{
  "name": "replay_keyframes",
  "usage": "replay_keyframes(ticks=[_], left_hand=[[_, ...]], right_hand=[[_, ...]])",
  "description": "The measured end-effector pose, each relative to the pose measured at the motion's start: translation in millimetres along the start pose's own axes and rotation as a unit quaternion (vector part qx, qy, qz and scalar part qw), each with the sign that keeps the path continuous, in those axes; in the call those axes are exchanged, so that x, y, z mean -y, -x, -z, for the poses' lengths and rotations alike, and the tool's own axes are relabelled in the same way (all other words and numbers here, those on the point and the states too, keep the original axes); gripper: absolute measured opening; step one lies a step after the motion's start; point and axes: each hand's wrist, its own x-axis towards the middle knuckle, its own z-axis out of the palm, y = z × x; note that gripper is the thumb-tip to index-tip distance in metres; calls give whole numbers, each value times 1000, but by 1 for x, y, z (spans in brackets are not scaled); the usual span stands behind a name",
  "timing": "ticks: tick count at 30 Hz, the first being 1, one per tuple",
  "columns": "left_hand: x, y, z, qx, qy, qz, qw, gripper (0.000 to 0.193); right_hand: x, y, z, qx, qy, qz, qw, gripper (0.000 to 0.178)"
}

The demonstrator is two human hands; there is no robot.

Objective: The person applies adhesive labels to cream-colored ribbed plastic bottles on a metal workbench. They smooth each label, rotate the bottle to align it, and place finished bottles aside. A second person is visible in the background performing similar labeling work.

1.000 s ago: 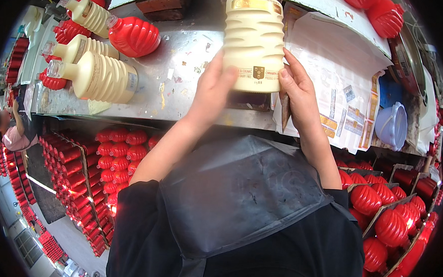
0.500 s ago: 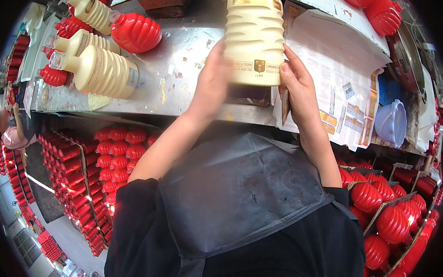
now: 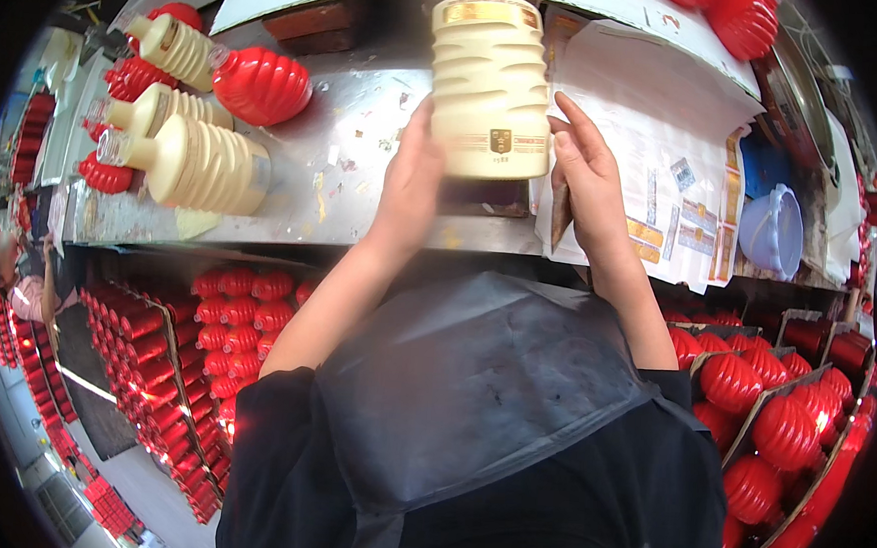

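Steel bench (image 3: 355, 160), your left hand (image 3: 411, 178) and right hand (image 3: 587, 178) clamped on upright cream ribbed bottle (image 3: 490, 78), paper sheets (image 3: 654, 136) beside

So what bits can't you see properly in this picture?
- Cream bottle, head view: its top is cut off by the upper edge.
- Its small label: blurred, too small to make out.
- Left hand: fingertips hidden behind the bottle.
- Paper sheets: print too small.
- Blue tub: inside not visible.
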Motion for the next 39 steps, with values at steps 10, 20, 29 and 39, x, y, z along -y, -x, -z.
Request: replay_keyframes(ticks=[10, 20, 29, 39], left_hand=[[-1, 6, 5, 16, 148, 61, 987, 60], [-6, 1, -7, -27, 131, 88, 987, 57], [-1, 1, -2, -30, 179, 80, 980, 53], [5, 1, 2, -29, 186, 88, 978, 52]], right_hand=[[-5, 7, 5, 15, -26, -55, 998, 51], [0, 1, -4, 39, -81, -85, 992, 53], [3, -1, 2, 49, -123, -124, 983, 56], [0, -4, 7, 64, -96, -122, 986, 59]])
